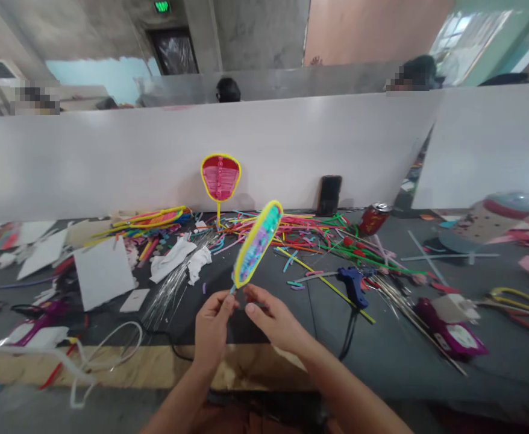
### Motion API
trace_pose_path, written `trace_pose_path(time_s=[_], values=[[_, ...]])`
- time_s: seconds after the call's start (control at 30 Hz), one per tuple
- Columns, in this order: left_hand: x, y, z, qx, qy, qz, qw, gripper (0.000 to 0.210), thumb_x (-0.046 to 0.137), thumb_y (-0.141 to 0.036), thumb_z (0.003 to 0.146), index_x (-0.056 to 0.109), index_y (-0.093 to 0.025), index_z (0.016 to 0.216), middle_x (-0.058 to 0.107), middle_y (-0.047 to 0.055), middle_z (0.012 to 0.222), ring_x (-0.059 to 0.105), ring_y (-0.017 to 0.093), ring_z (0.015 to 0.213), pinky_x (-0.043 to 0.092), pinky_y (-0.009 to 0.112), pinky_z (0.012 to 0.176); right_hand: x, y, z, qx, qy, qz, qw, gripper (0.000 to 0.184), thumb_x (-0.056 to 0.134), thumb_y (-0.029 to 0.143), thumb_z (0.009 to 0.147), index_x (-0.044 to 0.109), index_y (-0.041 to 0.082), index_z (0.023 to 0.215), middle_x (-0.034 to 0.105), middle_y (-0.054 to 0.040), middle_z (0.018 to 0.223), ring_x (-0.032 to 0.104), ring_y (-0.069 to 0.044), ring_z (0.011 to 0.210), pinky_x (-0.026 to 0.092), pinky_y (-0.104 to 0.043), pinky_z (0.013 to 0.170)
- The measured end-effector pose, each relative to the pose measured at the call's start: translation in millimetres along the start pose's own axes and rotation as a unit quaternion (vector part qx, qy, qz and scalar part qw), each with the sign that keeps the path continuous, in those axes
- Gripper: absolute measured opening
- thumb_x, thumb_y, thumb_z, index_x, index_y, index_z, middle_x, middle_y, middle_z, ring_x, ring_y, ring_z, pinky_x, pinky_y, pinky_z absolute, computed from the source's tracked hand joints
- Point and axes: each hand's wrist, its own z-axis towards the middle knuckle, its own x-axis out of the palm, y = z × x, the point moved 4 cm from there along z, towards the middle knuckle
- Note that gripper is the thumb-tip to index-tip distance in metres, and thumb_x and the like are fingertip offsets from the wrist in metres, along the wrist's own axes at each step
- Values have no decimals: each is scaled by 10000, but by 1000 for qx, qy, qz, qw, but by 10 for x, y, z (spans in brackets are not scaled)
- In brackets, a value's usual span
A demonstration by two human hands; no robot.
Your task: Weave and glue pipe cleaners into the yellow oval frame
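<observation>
A small pipe-cleaner fan (259,244) with a fuzzy yellow rim and a teal, blue and purple face is held up above the table edge, turned partly sideways and leaning right. My left hand (214,319) pinches its thin handle between thumb and fingers. Close beside the fan's base, my right hand (273,316) has its fingers bent and thumb apart, with nothing visible in it. Behind, a second fan (220,178), pink and red with a yellow rim, stands upright against the white partition.
Loose pipe cleaners (291,232) spread across the table's back. To the right are a blue glue gun (353,287), a red can (375,218) and a phone (329,194). White paper (103,272) and thin wires (174,295) lie left. People sit beyond the partition (111,157).
</observation>
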Motion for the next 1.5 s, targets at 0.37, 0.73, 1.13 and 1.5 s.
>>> trace_pose_path(time_s=[0.37, 0.73, 1.13, 1.5], values=[[-3, -91, -414, 340, 40, 315, 885, 167, 508, -188, 874, 631, -166, 763, 612, 13, 632, 550, 140, 605, 415, 250, 599, 305, -202, -107, 124, -100, 224, 961, 379, 691, 512, 714, 731, 169, 871, 733, -68, 873, 650, -214, 846, 461, -383, 884], [-329, -16, -692, 420, 207, 335, 818, 186, 435, -128, 869, 604, -195, 831, 571, -2, 592, 527, 141, 591, 414, 270, 621, 299, -510, -402, 252, -85, 270, 926, 387, 669, 532, 729, 635, 160, 826, 695, -37, 725, 581, -129, 565, 468, -262, 589], [-380, -73, 173, 233, 103, 425, 869, 374, 447, -260, 858, 499, -177, 1219, 518, 129, 1275, 465, 263, 1209, 402, 450, 1015, -602, 85, -434, 156, 65, -335, 927, 306, 417, 323, 868, 680, 186, 942, 617, -9, 600, 559, -156, 546, 398, -243, 519], [196, 34, 954, 199, 171, 471, 842, 497, 443, -225, 850, 391, -115, 1332, 490, 159, 1330, 414, 267, 1277, 376, 432, 1028, -783, -188, 798, 15, 15, -527, 849, 312, 581, 140, 806, 618, 186, 1112, 599, -86, 1074, 596, -166, 878, 452, -283, 821]])
